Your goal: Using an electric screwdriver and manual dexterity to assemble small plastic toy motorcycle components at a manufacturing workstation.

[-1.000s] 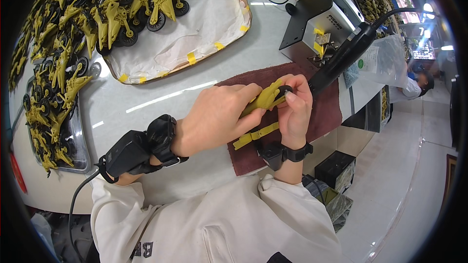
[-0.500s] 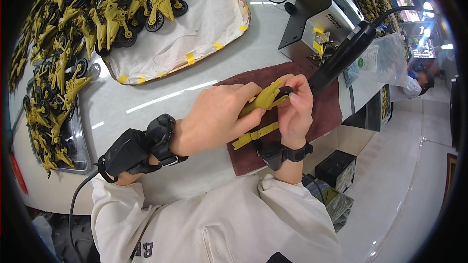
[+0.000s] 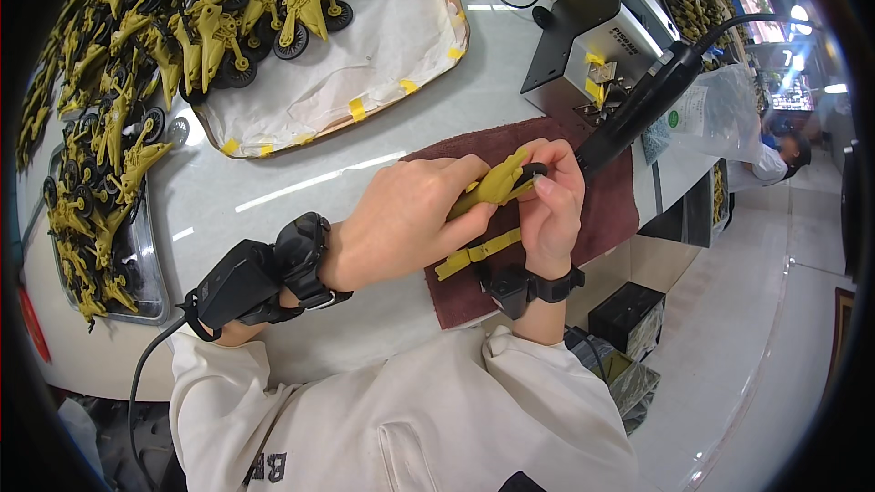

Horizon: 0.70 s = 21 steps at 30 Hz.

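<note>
Over a maroon cloth, my left hand is closed round an olive-yellow toy motorcycle body, gripped between thumb and fingers. My right hand pinches the body's far end, where a black curved piece shows, perhaps a wheel; the fingers partly cover it. Beneath both hands, a yellow jointed strip lies on the cloth. Just beyond my right fingers, a black corded tool shaped like an electric screwdriver slants toward them.
A paper-lined tray bears several toy motorcycles. More fill a metal tray and heap at the far left. A grey metal box stands behind the cloth. At far right are a clear plastic bag and another person.
Both hands keep the same hold on the toy motorcycle body, with only a tiny shift of my right fingers. The other person at far right has moved slightly.
</note>
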Tool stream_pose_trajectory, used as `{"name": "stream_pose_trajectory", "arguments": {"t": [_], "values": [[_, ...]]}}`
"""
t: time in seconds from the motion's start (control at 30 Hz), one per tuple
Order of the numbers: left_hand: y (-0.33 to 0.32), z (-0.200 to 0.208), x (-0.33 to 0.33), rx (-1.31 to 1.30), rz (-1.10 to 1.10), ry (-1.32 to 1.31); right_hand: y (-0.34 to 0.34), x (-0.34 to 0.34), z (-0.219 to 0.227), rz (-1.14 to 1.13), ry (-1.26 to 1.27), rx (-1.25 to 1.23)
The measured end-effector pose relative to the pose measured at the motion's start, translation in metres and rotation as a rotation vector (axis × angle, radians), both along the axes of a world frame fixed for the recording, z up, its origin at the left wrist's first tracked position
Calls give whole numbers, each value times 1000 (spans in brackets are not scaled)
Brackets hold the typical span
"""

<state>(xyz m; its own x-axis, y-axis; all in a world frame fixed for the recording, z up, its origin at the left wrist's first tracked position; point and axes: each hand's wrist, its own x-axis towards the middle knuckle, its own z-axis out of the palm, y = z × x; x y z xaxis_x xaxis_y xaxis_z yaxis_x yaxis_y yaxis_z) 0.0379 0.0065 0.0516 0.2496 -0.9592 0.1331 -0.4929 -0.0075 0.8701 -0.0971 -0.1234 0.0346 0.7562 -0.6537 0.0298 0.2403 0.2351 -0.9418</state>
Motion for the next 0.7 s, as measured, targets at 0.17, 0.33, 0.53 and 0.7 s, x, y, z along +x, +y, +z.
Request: {"name": "stream_pose_trajectory", "arguments": {"t": [0.17, 0.33, 0.53, 0.7], "values": [[0, -3, -2, -34, 9, -51, 0, 0, 0, -6, 6, 3], [1, -2, -5, -60, 28, -116, 2, 2, 3, -1, 54, -5], [0, -6, -10, -51, 49, -82, -1, 1, -7, -49, 45, -120], [0, -7, -9, -87, 66, -45, 2, 3, -3, -79, 39, -80]]}}
